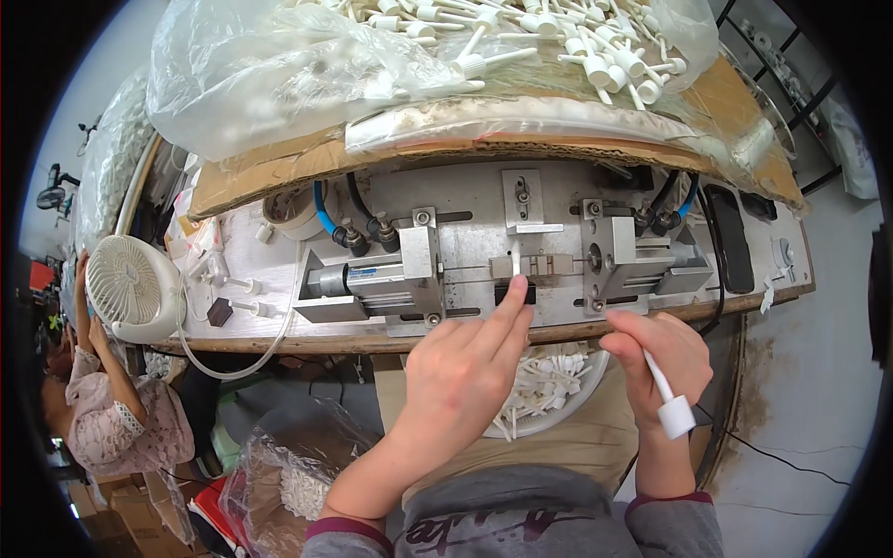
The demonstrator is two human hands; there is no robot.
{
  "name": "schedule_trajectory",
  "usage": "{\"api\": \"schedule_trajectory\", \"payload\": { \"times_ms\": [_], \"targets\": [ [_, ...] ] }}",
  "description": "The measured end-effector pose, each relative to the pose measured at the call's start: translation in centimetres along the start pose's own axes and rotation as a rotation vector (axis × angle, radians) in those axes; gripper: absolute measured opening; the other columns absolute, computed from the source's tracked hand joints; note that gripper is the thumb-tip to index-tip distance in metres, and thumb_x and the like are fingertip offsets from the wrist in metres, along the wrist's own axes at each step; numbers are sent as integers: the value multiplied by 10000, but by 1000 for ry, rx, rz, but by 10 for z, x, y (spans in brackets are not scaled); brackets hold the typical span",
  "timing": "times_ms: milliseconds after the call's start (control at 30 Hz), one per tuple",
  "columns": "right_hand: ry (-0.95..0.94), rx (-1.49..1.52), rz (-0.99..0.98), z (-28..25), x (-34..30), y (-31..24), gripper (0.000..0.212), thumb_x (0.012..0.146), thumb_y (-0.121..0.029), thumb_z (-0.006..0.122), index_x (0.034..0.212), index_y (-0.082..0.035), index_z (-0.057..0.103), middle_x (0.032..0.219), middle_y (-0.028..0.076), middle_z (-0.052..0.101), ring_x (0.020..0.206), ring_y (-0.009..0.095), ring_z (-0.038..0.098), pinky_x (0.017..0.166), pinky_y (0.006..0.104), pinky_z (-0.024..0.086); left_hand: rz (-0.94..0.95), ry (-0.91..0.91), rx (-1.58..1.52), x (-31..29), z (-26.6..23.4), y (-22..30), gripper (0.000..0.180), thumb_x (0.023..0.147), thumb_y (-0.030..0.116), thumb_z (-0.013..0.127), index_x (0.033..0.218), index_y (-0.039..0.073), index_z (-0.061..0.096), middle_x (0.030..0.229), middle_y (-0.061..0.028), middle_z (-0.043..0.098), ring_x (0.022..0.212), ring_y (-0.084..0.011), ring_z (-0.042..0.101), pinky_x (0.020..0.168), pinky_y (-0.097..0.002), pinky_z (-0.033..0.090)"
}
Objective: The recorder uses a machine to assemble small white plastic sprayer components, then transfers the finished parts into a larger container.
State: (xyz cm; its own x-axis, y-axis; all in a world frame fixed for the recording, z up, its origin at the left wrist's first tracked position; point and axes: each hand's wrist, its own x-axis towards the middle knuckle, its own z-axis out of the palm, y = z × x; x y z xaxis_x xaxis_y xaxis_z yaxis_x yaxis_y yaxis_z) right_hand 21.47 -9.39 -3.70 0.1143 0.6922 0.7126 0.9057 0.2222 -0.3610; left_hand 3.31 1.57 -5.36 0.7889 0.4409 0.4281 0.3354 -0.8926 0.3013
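Note:
My left hand point(465, 367) reaches over the bench's front edge with its index finger stretched out. That fingertip touches a small white plastic stem point(516, 253) in the metal block point(558, 265) at the middle of the fixture. Thumb and lower fingers are partly hidden. To the right, my right hand point(672, 358) is closed round a white capped applicator stick point(676, 418), its cap hanging toward me. Two pneumatic cylinders point(386, 279) point(651, 265) flank the block, and a metal bracket point(523, 200) stands behind it.
Many white capped sticks point(595, 65) lie on plastic over a cardboard shelf point(279, 172) above. Below the bench, a white bowl point(595, 374) holds white pieces. A fan point(135, 288) stands left, a phone point(726, 237) lies right. Another person point(126, 409) is at far left.

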Motion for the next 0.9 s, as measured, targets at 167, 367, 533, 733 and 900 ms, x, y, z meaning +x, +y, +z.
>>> {"api": "schedule_trajectory", "payload": {
  "times_ms": [167,367,533,733,900],
  "targets": [
    [76,-27,204,3,-3,-5,205,822,15,736,1013,33,662,800,134,691,578,205,651,520,284,509,-22,-17,20,11,-5,0,290,710,130,793,987,65,735,1171,-66,703,571,-162,609,546,-259,463],
    [48,-191,-125,4,11,-1,311,795,25,680,1089,119,634,904,190,692,672,243,675,561,305,533,-130,-10,-382,14,-17,7,355,672,119,833,1008,50,737,1090,-92,720,650,-162,656,587,-267,510],
    [-76,-315,-351,8,32,0,391,791,-109,601,1124,90,652,917,185,674,650,212,632,551,288,495,-26,99,-817,11,-40,27,390,649,31,849,1020,18,731,985,-100,714,798,-195,694,672,-279,558],
    [139,-566,-276,-14,112,47,369,779,38,596,1134,-27,671,1065,109,698,821,232,660,668,336,538,-125,190,-445,-3,-33,11,361,661,10,832,1006,42,732,1052,-113,690,803,-193,667,666,-297,552],
    [-141,-731,-321,-32,172,130,611,769,142,535,1303,-149,594,1212,90,656,1026,266,642,882,383,533,-40,98,-174,-3,-8,4,312,682,73,808,975,26,713,1177,-122,683,750,-191,654,647,-298,524]
  ]
}}
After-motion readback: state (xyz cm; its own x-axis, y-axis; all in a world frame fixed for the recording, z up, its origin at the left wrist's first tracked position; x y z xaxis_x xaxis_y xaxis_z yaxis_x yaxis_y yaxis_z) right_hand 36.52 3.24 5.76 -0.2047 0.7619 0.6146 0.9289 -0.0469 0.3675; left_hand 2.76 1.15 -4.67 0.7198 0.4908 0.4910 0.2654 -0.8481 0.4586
